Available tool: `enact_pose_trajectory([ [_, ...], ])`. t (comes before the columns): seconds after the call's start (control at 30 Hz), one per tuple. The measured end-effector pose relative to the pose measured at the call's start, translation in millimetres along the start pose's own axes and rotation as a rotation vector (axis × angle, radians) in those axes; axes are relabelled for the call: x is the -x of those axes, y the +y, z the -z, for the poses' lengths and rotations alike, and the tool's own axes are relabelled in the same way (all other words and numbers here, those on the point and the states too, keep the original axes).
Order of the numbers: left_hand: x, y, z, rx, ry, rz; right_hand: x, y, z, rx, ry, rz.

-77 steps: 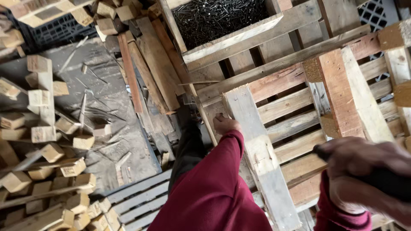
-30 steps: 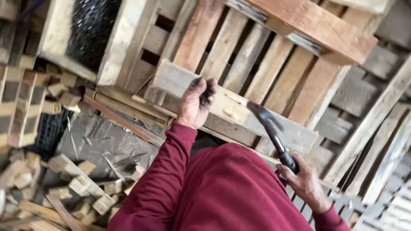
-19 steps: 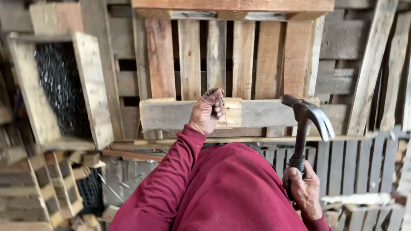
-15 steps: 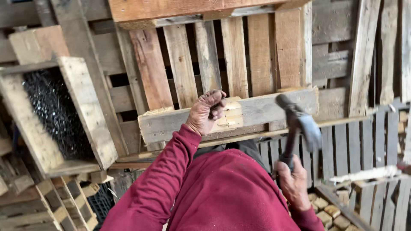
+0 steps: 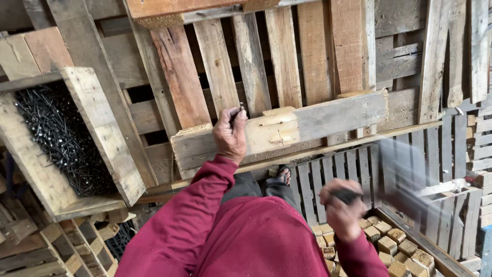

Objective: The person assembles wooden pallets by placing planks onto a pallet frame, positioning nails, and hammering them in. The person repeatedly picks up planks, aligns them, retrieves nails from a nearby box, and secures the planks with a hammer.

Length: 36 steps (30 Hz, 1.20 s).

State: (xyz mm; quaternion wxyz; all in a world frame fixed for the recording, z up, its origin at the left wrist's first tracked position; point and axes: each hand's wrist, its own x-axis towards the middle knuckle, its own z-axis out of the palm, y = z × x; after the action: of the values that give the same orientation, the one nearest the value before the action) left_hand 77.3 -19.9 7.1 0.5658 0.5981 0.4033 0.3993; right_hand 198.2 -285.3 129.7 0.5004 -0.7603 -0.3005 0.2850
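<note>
My left hand rests on the top edge of a thick wooden beam and pinches a few dark nails upright against it. A pale wooden block is fixed on the beam just right of that hand. My right hand is lower, at the right of my red sleeves, shut on the dark handle of a hammer. The hammer is a motion blur reaching out to the right, and its head is not clear.
A wooden box full of dark nails sits at the left. A pallet of upright slats stands behind the beam. Small wooden blocks lie at lower right, more pallets at right. My sandalled foot shows below the beam.
The view has swung from the floor round to the upright pallet. My right hand has dropped and swung the hammer out to the right; my left hand stays on the beam with the nails.
</note>
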Motion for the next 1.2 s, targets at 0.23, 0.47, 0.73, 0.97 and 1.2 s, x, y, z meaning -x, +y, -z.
enact_pose_trajectory([
  [0.23, 18, -20, -15, -0.191, -0.022, 0.032, -4, -7, 8, -0.131, 0.094, -0.476],
  [0.47, 15, -25, -23, 0.156, 0.133, -0.049, 15, 13, 22, -0.306, -0.104, 0.197],
  [0.73, 100, 15, -9, 0.344, 0.243, 0.045, 43, 32, 78, 0.021, -0.183, -0.225],
  [0.97, 91, 21, -38, 0.105, 0.013, 0.002, 53, 67, 54, -0.392, -0.096, 0.054],
  [1.2, 45, 20, -73, -0.168, -0.117, -0.08, 57, 91, 38, -0.12, -0.043, -0.543],
])
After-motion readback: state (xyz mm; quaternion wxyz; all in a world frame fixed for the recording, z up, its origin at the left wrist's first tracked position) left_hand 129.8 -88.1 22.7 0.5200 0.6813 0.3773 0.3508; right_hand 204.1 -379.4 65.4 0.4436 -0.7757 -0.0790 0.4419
